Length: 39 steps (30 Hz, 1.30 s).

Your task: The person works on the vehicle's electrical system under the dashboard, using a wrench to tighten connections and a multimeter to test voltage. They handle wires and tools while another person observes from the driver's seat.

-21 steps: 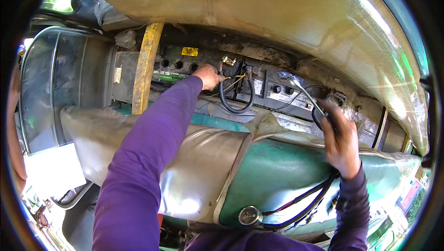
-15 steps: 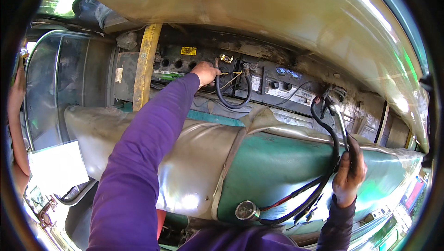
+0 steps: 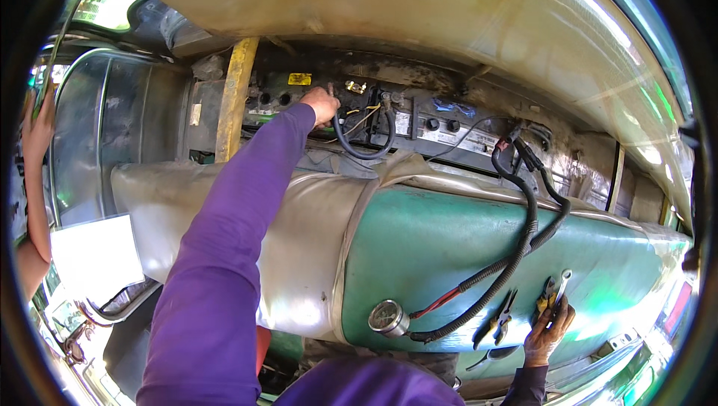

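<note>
One silver wrench (image 3: 564, 281) lies directly ahead of the right hand (image 3: 548, 333), its long axis running away from the person and leaning slightly rightward over the green cushion (image 3: 426, 241). The right grip is curled around the wrench's lower end, though the thumb is partly hard to make out. The left hand (image 3: 321, 105) is well apart, reaching to a dark battery (image 3: 275, 86); its grip appears pressed together on the end of the looped black cable (image 3: 363, 156), just beside a brass clamp (image 3: 355, 87), with the fingertips partly hidden. Yellow-and-black pliers (image 3: 546, 297) lie just left of the wrench, nearly alongside it, and a second pair of pliers (image 3: 496, 322) rests farther left. Two corrugated cables (image 3: 533, 219) cross the cushion and bound that side. Rightward, the cushion's green surface runs on toward its outer edge, while a tan panel (image 3: 359, 2) overhangs the battery
</note>
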Tool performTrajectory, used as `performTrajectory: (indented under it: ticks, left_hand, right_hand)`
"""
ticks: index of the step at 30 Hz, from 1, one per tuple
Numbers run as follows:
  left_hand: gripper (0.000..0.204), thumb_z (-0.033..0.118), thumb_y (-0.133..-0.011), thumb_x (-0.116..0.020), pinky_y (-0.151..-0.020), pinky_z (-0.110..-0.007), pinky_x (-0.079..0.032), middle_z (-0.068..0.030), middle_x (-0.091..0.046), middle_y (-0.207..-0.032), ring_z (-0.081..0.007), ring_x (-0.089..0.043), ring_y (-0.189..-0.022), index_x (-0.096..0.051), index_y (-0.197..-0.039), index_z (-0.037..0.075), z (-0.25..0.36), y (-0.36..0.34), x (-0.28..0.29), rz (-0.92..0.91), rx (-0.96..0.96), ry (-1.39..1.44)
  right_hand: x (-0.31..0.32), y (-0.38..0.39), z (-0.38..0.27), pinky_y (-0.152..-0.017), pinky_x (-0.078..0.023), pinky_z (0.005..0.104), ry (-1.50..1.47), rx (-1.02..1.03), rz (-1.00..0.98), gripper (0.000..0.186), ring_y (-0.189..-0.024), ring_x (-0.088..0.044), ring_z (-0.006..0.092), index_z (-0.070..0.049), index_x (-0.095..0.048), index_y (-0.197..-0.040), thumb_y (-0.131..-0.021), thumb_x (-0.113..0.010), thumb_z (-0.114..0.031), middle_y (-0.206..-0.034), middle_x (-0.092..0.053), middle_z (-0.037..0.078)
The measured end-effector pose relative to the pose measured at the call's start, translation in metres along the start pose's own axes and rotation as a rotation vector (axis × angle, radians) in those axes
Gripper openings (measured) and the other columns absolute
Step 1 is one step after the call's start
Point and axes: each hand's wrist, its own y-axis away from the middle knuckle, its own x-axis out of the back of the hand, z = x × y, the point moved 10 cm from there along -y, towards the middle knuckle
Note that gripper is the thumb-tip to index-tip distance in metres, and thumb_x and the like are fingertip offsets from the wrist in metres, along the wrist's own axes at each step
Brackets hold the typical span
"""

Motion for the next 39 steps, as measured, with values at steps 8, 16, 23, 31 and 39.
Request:
performTrajectory:
  ticks: [8, 16, 23, 31, 39]
  left_hand:
    - [0.028, 0.024, -0.093, -0.070, -0.055, -0.036, -0.054, -0.0107, -0.067, -0.083, -0.0206, -0.064, -0.066, -0.065, -0.101, -0.002, -0.007, 0.001, -0.001, 0.077, 0.093, 0.422]
    - [0.037, 0.030, -0.096, -0.072, -0.064, -0.036, -0.055, -0.0087, -0.070, -0.089, -0.0188, -0.066, -0.074, -0.069, -0.118, 0.000, -0.006, 0.002, -0.005, -0.007, 0.071, 0.590]
    - [0.030, 0.028, -0.091, -0.077, -0.084, -0.038, -0.052, -0.0154, -0.077, -0.098, -0.0251, -0.067, -0.088, -0.077, -0.107, 0.002, 0.009, -0.006, 0.012, 0.014, -0.234, 0.356]
    - [0.033, 0.024, -0.090, -0.079, -0.086, -0.036, -0.052, -0.0159, -0.077, -0.103, -0.0211, -0.067, -0.092, -0.076, -0.112, 0.000, 0.025, -0.011, 0.010, -0.174, -0.189, 0.391]
    - [0.029, 0.021, -0.091, -0.078, -0.072, -0.031, -0.054, -0.0068, -0.075, -0.099, -0.0157, -0.065, -0.088, -0.074, -0.111, 0.000, 0.025, -0.013, 0.004, -0.246, -0.140, 0.424]
  right_hand:
    - [0.044, -0.122, -0.120, -0.102, -0.045, 0.0465, -0.162, 0.184, 0.136, 0.038, -0.109, -0.060, 0.0387, 0.004, -0.062, -0.131, -0.096, -0.059, -0.010, -0.116, -0.062, 0.024]
    - [-0.210, -0.223, -0.381, -0.088, -0.056, 0.0487, 0.059, 0.833, -0.731, 0.022, -0.099, -0.069, 0.0408, 0.000, -0.071, -0.102, -0.086, -0.064, -0.014, -0.099, -0.072, 0.024]
    - [-0.323, -0.303, -0.451, -0.093, -0.054, 0.0478, -0.004, 0.867, -0.657, 0.037, -0.108, -0.067, 0.0419, 0.000, -0.062, -0.127, -0.095, -0.060, -0.019, -0.112, -0.070, 0.027]
    - [-0.392, -0.313, -0.490, -0.092, -0.055, 0.0496, 0.071, 1.190, -0.735, 0.039, -0.103, -0.070, 0.0403, 0.003, -0.071, -0.116, -0.100, -0.052, -0.027, -0.106, -0.072, 0.027]
    - [-0.388, -0.297, -0.505, -0.091, -0.056, 0.0455, 0.580, 1.325, -1.014, 0.037, -0.107, -0.070, 0.0351, 0.003, -0.074, -0.112, -0.096, -0.053, -0.024, -0.111, -0.072, 0.025]
